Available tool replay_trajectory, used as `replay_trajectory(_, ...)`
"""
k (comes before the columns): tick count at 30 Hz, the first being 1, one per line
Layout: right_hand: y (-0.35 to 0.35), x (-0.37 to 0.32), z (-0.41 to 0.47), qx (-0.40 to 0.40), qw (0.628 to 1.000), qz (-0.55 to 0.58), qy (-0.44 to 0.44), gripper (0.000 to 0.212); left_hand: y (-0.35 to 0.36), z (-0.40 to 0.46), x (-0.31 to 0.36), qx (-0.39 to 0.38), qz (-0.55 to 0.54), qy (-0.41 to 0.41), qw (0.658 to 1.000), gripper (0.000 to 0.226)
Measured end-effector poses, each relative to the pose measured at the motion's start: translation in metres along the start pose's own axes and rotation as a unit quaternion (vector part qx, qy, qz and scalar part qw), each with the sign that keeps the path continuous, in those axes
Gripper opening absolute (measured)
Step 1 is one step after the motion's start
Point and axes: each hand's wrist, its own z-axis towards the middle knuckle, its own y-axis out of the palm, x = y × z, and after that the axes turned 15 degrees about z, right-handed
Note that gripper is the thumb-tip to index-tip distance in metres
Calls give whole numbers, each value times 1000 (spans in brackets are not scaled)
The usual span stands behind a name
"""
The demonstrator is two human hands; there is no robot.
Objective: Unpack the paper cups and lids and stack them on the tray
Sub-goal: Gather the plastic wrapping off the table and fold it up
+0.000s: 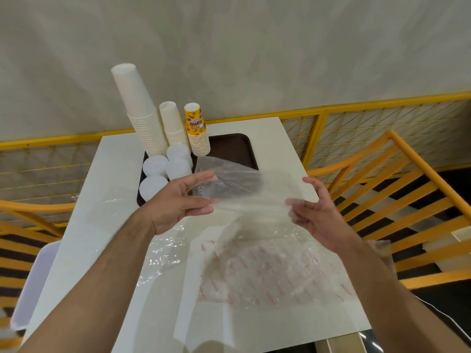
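Clear plastic bag (pixel 237 184) pinched between left hand (pixel 175 202) and right hand (pixel 318 215), cups (pixel 142 110) beyond.

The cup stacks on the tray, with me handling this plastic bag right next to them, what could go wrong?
The tallest white cup stack leans left and could topple if the clear bag held by the left hand and right hand brushes it. Loose plastic wrap on the table could slide off.

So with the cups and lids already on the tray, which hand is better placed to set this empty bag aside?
Probably the right hand: the clear bag could join the printed wrapper lying below it, whereas the left hand is beside the lids.
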Motion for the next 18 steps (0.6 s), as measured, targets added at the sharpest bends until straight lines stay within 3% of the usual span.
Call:
replay_trajectory(2, -1, -9, 2, 2, 999, -34, -18, 40, -2, -2, 2, 6, 21, 2, 1000, 66)
replay_trajectory(4, -2, -14, 6, -9, 997, -73, -22, 37, -2, -3, 5, 2, 31, 0, 1000, 68)
replay_trajectory(13, -2, -26, 4, -90, 986, -130, 61, 94, -8, -14, -3, -60, 41, 1, 997, 102)
replay_trajectory(18, 5, -22, 5, -100, 972, -201, 71, 103, -4, -28, -16, -59, 54, -4, 997, 117)
